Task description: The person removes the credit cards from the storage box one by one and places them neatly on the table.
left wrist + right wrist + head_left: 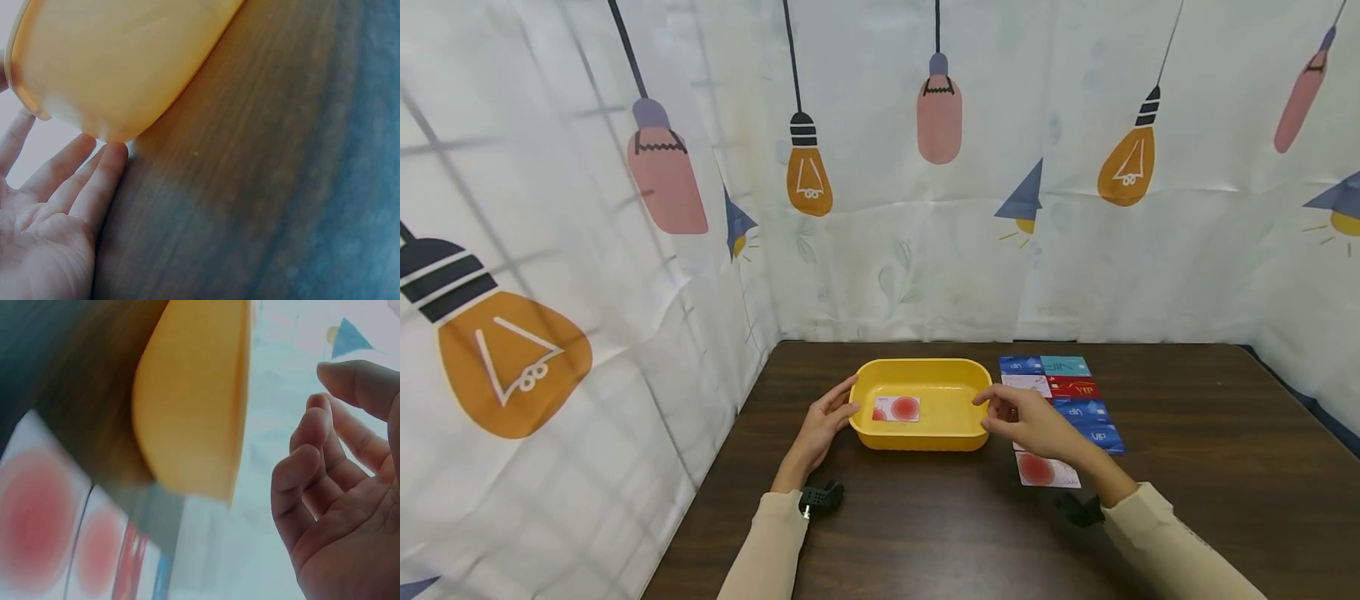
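Both hands are hanging loose: left hand (pixel 822 423) touching the yellow tray (pixel 880 437), right hand (pixel 1026 421) gripping nothing. I'm risking the tray sliding on the table (pixel 1187 467) if the left pushes

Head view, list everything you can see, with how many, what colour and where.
Tray: one, yellow, centre of the table.
Card in tray: one, white with a red circle, lying flat on the tray floor.
Cards on table: at least seven, blue, teal, red and white, in rows right of the tray; part hidden by the right hand, so the exact count is unclear.
Table: one, dark brown wood.
Backdrop: white cloth printed with orange and pink bulbs, behind and to both sides.
Left hand: open, fingers touching the tray's left end.
Right hand: fingers relaxed, holding nothing, at the tray's right end.
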Available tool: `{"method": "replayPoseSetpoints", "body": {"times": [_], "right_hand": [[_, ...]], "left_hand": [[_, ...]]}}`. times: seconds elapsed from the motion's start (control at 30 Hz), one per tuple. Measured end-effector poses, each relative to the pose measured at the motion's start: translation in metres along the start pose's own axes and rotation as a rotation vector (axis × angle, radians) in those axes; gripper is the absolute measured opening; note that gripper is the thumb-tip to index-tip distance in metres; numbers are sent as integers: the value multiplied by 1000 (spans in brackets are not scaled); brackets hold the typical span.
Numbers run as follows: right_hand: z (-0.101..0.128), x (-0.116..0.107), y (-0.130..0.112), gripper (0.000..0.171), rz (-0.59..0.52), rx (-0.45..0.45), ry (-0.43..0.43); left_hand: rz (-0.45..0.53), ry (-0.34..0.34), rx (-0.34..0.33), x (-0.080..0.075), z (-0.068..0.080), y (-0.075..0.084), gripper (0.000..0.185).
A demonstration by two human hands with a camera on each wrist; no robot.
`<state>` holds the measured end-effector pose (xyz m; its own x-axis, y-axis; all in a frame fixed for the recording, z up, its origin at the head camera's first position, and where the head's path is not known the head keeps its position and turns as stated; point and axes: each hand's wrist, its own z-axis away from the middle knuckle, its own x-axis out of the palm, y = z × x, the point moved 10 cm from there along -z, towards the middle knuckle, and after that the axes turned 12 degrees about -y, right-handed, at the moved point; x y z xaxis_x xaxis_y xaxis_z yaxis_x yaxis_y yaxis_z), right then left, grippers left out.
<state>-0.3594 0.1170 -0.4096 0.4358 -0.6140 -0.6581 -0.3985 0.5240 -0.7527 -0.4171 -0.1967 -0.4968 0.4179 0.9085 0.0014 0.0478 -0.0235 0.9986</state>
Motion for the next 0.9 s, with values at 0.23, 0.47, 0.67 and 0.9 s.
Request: {"method": "replayPoseSetpoints", "body": {"times": [0.23, 0.47, 0.67, 0.9], "right_hand": [[-38, 14, -19, 27, -1, 1, -13], [-69, 29, -19, 27, -21, 5, -11], [-92, 39, -15, 30, -15, 18, -1], [-111, 48, -3, 32, -59, 84, -2]], "left_hand": [[3, 5, -4, 1, 0, 1, 53], [-4, -1, 3, 1, 0, 2, 54], [-5, 6, -1, 0, -1, 2, 53], [-7, 6, -9, 0, 0, 1, 52]]}}
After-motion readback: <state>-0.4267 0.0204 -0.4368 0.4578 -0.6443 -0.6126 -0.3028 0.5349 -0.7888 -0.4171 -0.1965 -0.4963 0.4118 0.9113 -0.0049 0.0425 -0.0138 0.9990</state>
